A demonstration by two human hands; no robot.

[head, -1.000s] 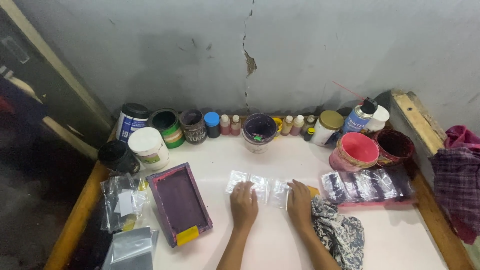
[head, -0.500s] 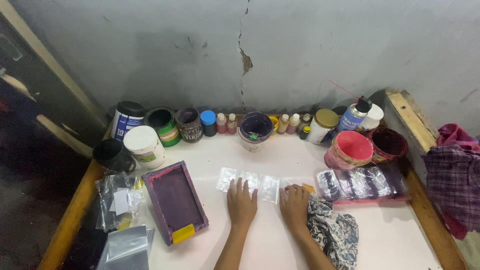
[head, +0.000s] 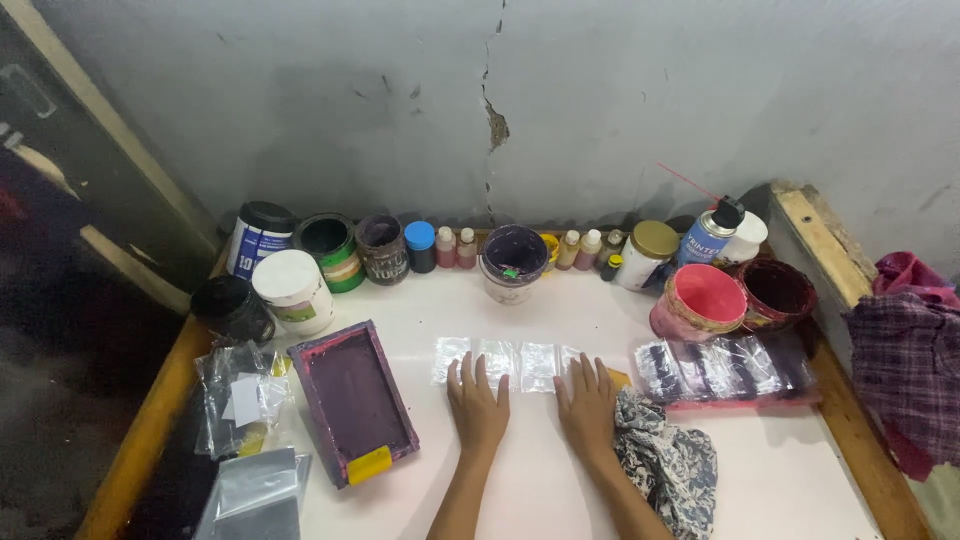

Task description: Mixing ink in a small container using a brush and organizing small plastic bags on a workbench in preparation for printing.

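Both hands are lying flat and open on the white table [head: 620, 480], palms down, grasping nothing. The left hand [head: 477, 400] is pressing its fingertips onto the near edge of a row of small clear plastic sachets [head: 508, 362], and the right hand [head: 588, 402] is doing the same at the row's three o'clock end. The row itself is sitting mid-table, at twelve o'clock from the hands.

To smooth this strip well, I judge the pressure should be staying even across all fingers, so that the thin film is neither creeping nor wrinkling. A patterned rag [head: 665, 462] is lying at four o'clock, touching the right wrist, and could drag in. The purple-stained screen frame [head: 352, 400] is waiting at nine o'clock, well clear. A pink tub [head: 702, 300] and a second sachet strip [head: 722, 368] are sitting at two o'clock.
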